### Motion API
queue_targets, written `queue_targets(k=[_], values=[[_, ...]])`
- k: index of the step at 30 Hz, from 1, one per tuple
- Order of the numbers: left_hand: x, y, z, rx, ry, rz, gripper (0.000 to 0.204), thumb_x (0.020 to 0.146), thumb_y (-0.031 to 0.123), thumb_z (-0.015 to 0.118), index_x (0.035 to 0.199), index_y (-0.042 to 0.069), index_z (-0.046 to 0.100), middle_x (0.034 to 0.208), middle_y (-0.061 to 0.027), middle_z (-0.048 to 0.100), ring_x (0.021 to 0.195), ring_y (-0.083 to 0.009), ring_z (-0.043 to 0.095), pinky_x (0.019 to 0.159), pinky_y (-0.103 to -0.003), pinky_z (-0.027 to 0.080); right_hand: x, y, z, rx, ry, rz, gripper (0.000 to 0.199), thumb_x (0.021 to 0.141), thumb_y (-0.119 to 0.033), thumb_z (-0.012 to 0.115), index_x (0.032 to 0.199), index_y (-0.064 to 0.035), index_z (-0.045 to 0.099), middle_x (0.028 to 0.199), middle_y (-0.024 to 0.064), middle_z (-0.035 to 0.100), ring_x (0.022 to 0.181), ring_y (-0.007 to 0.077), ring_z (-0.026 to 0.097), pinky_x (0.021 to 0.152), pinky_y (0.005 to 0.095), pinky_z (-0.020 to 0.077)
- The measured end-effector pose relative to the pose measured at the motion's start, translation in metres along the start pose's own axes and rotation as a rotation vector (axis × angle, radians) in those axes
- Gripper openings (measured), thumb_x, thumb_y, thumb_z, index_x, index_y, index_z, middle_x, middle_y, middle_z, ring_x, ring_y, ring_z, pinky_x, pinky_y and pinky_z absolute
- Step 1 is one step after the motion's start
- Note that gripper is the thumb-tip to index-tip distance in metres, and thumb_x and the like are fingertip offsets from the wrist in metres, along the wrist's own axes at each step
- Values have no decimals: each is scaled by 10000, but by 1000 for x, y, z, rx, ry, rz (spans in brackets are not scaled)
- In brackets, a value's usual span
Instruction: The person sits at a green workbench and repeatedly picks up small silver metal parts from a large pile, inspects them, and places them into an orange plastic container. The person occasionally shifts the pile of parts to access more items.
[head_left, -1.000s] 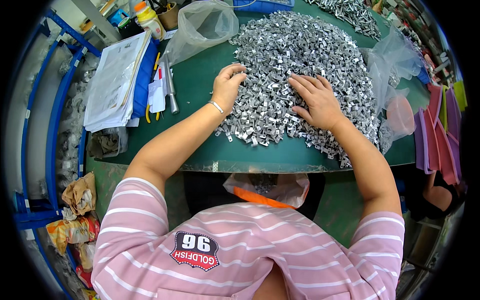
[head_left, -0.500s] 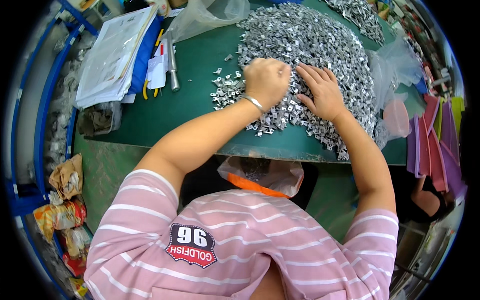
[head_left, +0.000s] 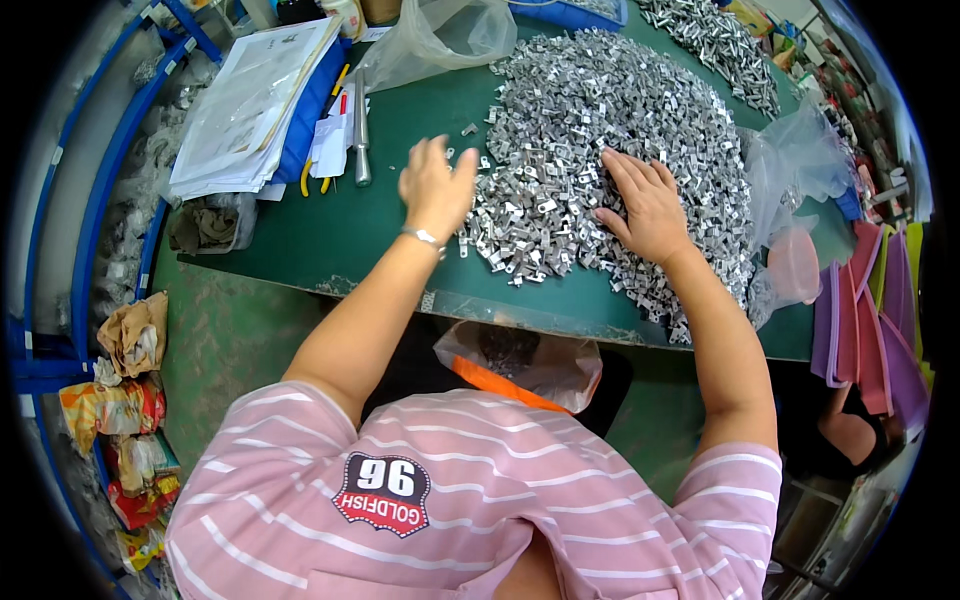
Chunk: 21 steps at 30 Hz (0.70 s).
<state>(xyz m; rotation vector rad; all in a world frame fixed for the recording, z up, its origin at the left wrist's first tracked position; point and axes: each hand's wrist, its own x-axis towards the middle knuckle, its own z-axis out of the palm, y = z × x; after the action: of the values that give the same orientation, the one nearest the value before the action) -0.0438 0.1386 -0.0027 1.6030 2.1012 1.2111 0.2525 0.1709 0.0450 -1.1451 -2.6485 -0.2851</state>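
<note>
The left hand (head_left: 436,185) is at the left edge of the pile of small metal parts (head_left: 610,130); the right hand (head_left: 648,205) lies flat on it, on the green table (head_left: 330,240).

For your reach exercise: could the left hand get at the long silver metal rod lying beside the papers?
Probably yes: the left hand hovers open over bare green tabletop, with nothing between it and the long silver metal rod.

Papers (head_left: 245,110) lie left of metal parts (head_left: 610,140).

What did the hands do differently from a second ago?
The left hand slid left, off the heap of small metal parts, and now sits at its left edge over the green table, fingers spread, holding nothing. The right hand stayed flat on the heap.
</note>
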Motion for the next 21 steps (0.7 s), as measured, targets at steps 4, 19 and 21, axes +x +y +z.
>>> queue_targets(k=[4,19,21], values=[[-57,6,15,-52,-55,-64,542,952,405,548,1322,10,541,1482,-261,391,1387,-395,354,1128,-503,272,3,0,2,18,-1,-9,717,886,-428,647,1473,-105,392,1496,59,464,1356,262,436,1150,488,274],[-83,22,19,-141,-36,59,422,939,256,571,1323,80,562,1526,-268,319,1400,-431,301,1136,-535,219,-31,-137,13,426,237,16,523,789,-52,684,1303,-94,597,1347,88,593,1215,300,569,997,456,453],[-87,10,10,-191,-91,137,427,938,257,575,1328,82,561,1537,-265,307,1411,-432,293,1141,-532,213,-41,-134,18,420,303,4,477,772,-43,681,1244,-90,630,1322,72,610,1174,286,586,937,433,482]])
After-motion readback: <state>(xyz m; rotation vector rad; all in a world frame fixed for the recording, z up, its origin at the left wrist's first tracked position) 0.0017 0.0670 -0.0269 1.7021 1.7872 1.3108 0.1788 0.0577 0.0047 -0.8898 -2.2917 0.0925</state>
